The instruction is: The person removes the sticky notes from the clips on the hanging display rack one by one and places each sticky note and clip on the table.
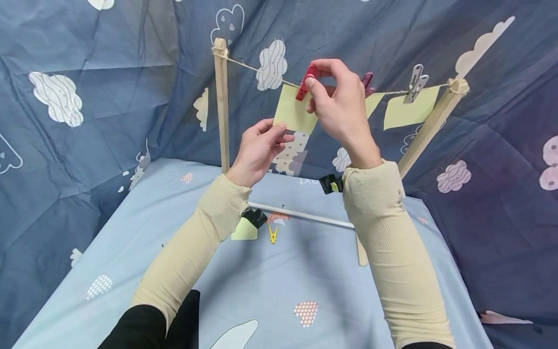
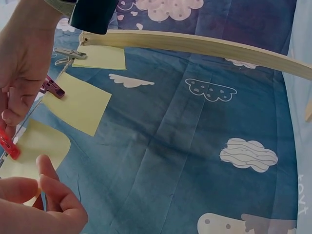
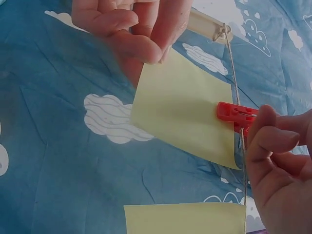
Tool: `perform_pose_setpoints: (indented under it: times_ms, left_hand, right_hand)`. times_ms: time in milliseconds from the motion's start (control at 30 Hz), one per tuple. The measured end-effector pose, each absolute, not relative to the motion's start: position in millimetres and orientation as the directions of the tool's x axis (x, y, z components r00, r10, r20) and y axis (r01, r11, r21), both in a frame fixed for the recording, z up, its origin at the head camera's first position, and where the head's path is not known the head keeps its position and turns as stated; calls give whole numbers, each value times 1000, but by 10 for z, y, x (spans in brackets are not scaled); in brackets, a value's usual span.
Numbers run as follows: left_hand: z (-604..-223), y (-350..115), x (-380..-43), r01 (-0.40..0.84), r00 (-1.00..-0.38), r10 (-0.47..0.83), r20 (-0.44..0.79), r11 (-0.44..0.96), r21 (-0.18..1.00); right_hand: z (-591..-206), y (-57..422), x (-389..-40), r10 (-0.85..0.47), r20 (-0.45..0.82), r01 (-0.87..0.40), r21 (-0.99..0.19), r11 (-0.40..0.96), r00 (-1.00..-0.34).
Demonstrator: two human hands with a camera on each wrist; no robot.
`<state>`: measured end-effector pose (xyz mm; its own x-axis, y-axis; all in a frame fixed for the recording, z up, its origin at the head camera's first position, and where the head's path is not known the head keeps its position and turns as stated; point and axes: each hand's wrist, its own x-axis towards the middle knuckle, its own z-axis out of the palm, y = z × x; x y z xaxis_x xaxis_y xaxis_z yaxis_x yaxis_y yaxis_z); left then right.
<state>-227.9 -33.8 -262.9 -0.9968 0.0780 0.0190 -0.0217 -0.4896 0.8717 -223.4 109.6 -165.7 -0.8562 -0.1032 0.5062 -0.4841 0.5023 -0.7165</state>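
A yellow paper note (image 1: 293, 109) hangs at the twine line (image 1: 257, 70), its top edge under a red clothespin (image 1: 306, 82). My right hand (image 1: 344, 102) pinches the clothespin's handle end between thumb and fingers. By its lower left corner the note is pinched in my left hand (image 1: 261, 148). In the right wrist view, the red clothespin (image 3: 236, 113) sits across both the twine and the paper's edge. Farther right on the line hang a second note (image 2: 80, 105) under a purple clothespin (image 2: 52, 87) and a third (image 1: 407, 110) under a metallic grey clip (image 1: 416, 85).
Two wooden posts, left (image 1: 221, 106) and right (image 1: 436, 126), hold the twine. On the light blue cloth (image 1: 279, 281) lie a yellow clothespin (image 1: 272, 234), another yellow note (image 1: 245, 230) and a pale rod (image 1: 305, 215). A dark cloud-patterned cloth (image 1: 109, 39) hangs behind.
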Motion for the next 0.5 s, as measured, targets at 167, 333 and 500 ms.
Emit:
perform_pose_setpoints:
  times_ms: [167, 333, 500]
  left_hand:
    - [-2625, -345, -2280, -25, -998, 68, 10, -492, 870]
    - [-2627, -358, -2285, -29, -998, 59, 0, -492, 870]
    - [-2635, -366, -2277, -37, -998, 58, -10, -487, 873]
  right_hand:
    - [-1668, 1099, -2239, -83, 561, -519, -686, 509, -823]
    - [-1664, 1102, -2229, -61, 609, -547, -659, 517, -791]
    - [-1668, 1103, -2224, -48, 637, -562, -638, 526, -769]
